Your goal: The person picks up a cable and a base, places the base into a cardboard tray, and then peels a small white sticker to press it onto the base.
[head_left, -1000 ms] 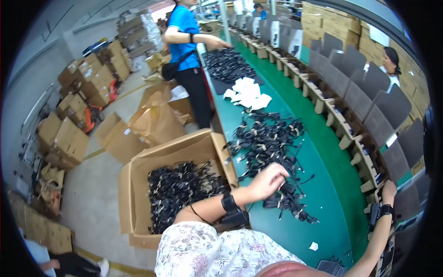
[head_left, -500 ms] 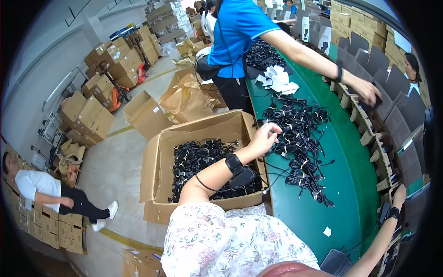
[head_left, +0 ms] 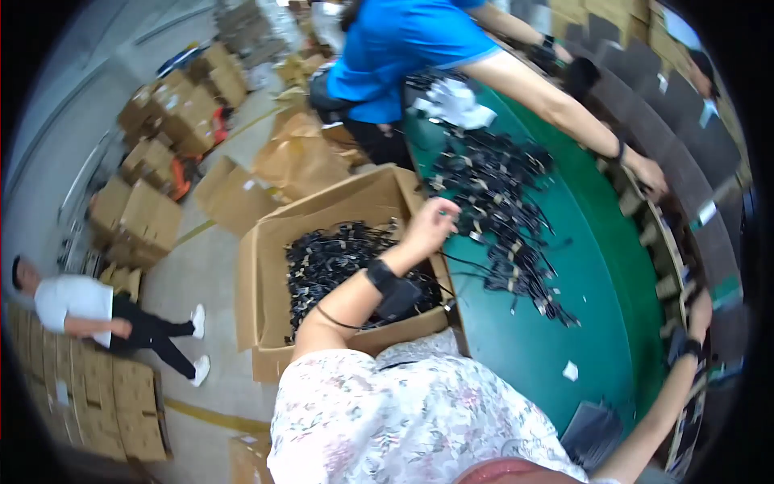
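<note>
My left hand hovers between the cardboard box and the pile of cables, its fingers loosely bent with a gap between them. Nothing shows in it. A black band and a small dark box with a cable sit on that wrist. Bundled black cables lie just beyond it on the green table. More bundled cables fill part of the open cardboard box. At far right, my right hand reaches to the edge of a line of dark panels; its fingers are too small and blurred to read.
A co-worker in a blue shirt leans over the green table toward the line of dark panels. White papers and a dark flat item lie on it. Stacked cartons and a walking person are left.
The whole view has shifted, with the box and table now farther left. The co-worker's arm reaches lower along the panels. The person at left has stepped with legs apart.
</note>
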Demonstrator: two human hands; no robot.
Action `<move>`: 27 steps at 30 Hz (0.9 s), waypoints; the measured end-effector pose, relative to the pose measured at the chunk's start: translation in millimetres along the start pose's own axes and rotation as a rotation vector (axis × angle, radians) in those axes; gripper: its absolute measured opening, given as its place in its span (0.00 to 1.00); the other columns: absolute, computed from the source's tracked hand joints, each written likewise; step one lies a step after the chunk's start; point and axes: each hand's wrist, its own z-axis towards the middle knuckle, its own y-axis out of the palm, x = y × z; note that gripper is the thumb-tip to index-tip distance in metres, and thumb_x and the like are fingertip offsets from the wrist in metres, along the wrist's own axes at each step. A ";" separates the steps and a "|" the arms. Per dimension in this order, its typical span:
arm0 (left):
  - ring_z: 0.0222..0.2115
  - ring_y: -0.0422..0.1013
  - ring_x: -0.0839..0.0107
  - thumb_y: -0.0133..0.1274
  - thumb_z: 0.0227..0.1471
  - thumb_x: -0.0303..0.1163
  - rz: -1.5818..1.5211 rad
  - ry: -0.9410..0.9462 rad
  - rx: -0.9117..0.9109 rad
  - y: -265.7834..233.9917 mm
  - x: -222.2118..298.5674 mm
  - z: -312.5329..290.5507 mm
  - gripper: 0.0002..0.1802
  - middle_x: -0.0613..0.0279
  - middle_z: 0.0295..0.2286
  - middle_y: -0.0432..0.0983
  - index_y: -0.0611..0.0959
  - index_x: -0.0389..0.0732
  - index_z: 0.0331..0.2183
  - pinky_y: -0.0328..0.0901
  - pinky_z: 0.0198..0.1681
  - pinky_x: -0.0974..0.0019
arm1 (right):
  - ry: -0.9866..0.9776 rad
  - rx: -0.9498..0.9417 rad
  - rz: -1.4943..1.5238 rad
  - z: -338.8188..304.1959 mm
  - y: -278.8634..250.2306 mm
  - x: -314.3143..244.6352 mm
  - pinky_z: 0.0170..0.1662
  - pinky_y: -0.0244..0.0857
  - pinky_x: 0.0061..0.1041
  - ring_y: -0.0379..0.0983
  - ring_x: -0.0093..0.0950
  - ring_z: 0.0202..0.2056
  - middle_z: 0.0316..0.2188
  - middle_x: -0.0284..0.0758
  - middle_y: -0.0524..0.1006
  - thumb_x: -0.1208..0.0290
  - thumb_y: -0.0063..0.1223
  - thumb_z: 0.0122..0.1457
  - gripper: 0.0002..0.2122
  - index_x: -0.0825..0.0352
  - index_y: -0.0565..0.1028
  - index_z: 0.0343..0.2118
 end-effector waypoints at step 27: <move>0.42 0.65 0.51 0.52 0.50 0.34 0.623 0.436 0.318 27.3 -54.0 78.3 0.19 0.46 0.39 0.71 0.73 0.36 0.43 0.59 0.47 0.55 | 0.082 -0.070 -0.163 -80.6 -89.4 -139.8 0.47 0.62 0.38 0.67 0.44 0.46 0.44 0.45 0.72 0.58 0.49 0.54 0.20 0.62 0.70 0.48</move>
